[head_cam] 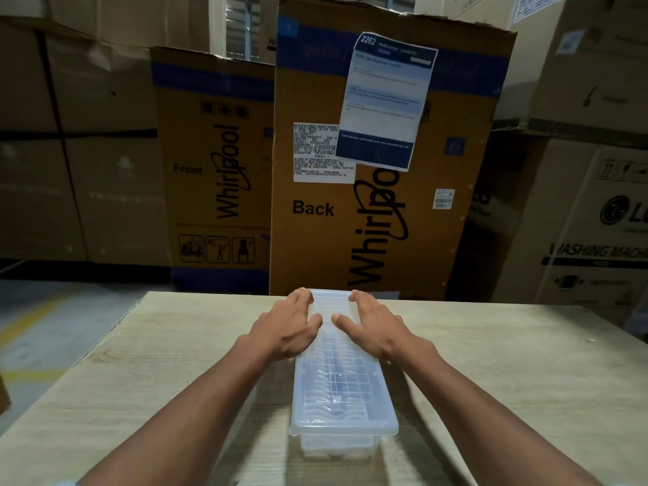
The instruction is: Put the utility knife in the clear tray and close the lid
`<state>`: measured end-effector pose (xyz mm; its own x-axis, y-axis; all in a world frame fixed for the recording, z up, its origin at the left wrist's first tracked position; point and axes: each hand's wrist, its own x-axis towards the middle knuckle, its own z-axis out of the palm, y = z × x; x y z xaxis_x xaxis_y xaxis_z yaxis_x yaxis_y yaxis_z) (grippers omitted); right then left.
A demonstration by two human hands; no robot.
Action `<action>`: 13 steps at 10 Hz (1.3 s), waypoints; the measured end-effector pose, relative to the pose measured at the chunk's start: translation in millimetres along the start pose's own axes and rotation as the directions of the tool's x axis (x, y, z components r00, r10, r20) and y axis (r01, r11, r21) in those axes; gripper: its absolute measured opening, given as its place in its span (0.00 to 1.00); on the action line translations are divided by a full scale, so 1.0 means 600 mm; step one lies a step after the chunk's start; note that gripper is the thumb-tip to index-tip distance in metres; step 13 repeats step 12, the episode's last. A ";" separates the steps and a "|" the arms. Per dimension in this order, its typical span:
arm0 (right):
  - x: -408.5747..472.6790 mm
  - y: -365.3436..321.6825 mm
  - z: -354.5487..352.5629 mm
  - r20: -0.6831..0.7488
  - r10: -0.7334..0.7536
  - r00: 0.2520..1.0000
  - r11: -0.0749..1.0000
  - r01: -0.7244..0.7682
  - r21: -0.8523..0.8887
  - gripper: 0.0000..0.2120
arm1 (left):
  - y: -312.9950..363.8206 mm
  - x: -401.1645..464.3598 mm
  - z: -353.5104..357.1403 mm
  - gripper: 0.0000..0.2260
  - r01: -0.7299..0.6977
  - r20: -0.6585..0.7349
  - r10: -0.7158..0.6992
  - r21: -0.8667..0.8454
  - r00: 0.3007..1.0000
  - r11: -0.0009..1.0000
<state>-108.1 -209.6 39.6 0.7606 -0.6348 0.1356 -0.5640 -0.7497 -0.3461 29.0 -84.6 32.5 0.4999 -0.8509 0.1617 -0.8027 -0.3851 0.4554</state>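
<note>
1. Grip: left hand [292, 324] and right hand [373, 327] are both spread flat, palms down on the far half of the lid [342, 366]. Fingers open, nothing pinched or held.
2. Under the palms: clear tray [336, 445], lid looks seated at the near end. A dark elongated shape shows through the lid grid, likely the utility knife [338, 384]; too blurred to confirm.
3. Step, my read: closing the lid. Next: even downward pressure at the far corners until it seats.
4. Around: pale wood-grain tabletop [508, 373].
5. Beyond: stacked Whirlpool cartons [378, 212], warehouse floor left.
</note>
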 end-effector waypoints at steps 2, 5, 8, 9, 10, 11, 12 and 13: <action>-0.019 -0.015 -0.006 -0.158 -0.035 0.987 0.995 0.020 -0.095 0.26 | 0.009 -0.013 -0.001 0.19 0.031 -0.041 -0.025 0.131 0.999 0.991; -0.122 -0.042 -0.040 -0.055 -0.154 0.987 0.980 0.145 -0.139 0.20 | 0.028 -0.014 -0.005 0.12 -0.053 -0.151 0.114 0.357 0.982 0.933; -0.162 -0.017 -0.073 0.147 -0.157 0.977 0.985 0.165 -0.046 0.29 | 0.049 -0.057 -0.047 0.28 -0.079 0.063 0.068 0.198 0.996 0.977; -0.168 0.001 -0.079 0.232 -0.191 0.954 0.975 0.212 -0.067 0.33 | 0.036 -0.086 -0.073 0.46 -0.058 0.426 -0.006 0.137 0.905 0.989; -0.175 0.018 -0.068 0.275 -0.186 0.943 0.978 0.204 -0.038 0.36 | 0.022 -0.109 -0.079 0.55 -0.074 0.539 -0.027 0.165 0.842 0.984; -0.182 0.024 -0.063 0.227 -0.188 0.956 0.982 0.184 0.037 0.36 | 0.020 -0.116 -0.077 0.56 -0.049 0.510 -0.017 0.117 0.860 0.992; -0.190 0.020 -0.057 0.099 -0.227 0.969 0.974 0.222 0.052 0.30 | 0.032 -0.122 -0.083 0.51 -0.111 0.415 0.044 0.139 0.909 0.984; -0.190 0.020 -0.057 0.099 -0.227 0.969 0.974 0.222 0.052 0.30 | 0.032 -0.122 -0.083 0.51 -0.111 0.415 0.044 0.139 0.909 0.984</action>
